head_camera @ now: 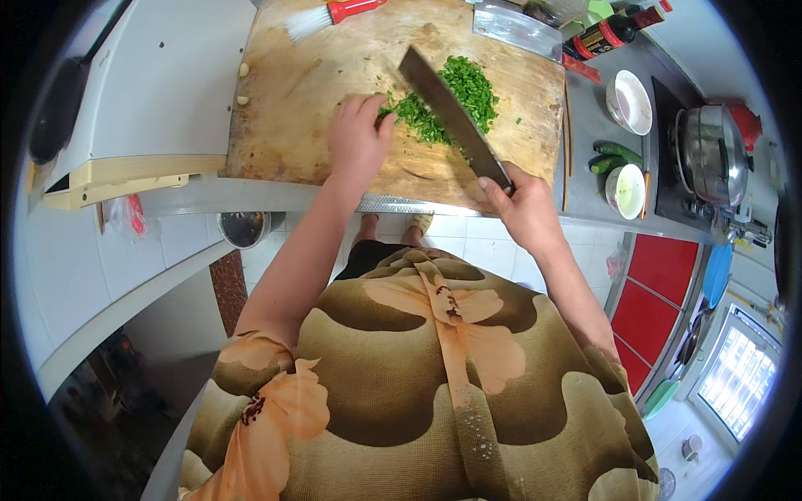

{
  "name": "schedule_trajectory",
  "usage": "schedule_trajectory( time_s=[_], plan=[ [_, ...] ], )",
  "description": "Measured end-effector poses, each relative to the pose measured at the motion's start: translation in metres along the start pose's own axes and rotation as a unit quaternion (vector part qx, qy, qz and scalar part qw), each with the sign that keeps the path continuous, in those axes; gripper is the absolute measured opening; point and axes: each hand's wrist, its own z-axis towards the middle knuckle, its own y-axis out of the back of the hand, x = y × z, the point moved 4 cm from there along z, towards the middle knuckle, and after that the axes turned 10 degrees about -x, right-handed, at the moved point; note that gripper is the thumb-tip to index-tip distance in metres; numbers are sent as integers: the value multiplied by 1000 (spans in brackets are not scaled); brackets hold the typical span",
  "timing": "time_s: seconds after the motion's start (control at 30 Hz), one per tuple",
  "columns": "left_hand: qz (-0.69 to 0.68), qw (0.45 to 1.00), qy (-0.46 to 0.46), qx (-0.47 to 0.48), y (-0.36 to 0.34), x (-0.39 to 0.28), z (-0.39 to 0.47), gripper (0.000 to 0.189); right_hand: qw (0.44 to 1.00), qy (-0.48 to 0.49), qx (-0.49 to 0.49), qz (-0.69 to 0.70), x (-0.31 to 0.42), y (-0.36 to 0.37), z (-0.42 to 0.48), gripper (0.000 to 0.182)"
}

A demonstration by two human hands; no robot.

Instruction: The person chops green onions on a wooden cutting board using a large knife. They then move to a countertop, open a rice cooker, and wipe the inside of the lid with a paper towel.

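Observation:
My right hand (529, 203) grips the handle of a cleaver-like kitchen knife (448, 109), whose broad dark blade slants up and left over chopped green herbs or scallions (470, 87). At the left edge of this green pile is my left hand (362, 134), fingers curled down at the wooden cutting board (294, 119); whether it pinches some greens is hidden. Two pale garlic cloves (243, 70) lie by the board's left edge. A second cleaver (517, 28) rests across the board's top right corner, and a brush with a red handle (319, 19) lies at the top.
To the right stand two bowls (629, 103) (625, 191), green cucumbers (617, 150) and chopsticks (568, 125). A steel pot (711, 156) sits on the cooktop beyond. A dark sauce bottle (601, 39) is at the upper right. A white cabinet (169, 81) borders the board on the left.

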Motion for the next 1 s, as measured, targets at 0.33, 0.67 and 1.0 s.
schedule_trajectory(
  time_s=[0.33, 0.67, 1.0],
  plan=[
    [-10, 999, -36, 23, -17, -2, 13, 14, 999, -39, -9, 11, -6, -1, -10, 31],
    [-83, 995, 43, -20, 7, 11, -1, 21, 999, -28, 16, -6, 8, -13, -10, 31],
    [-71, 997, 23, -32, 7, 14, -7, 15, 995, 62, -10, -82, 16, -16, -7, 29]
  ],
)
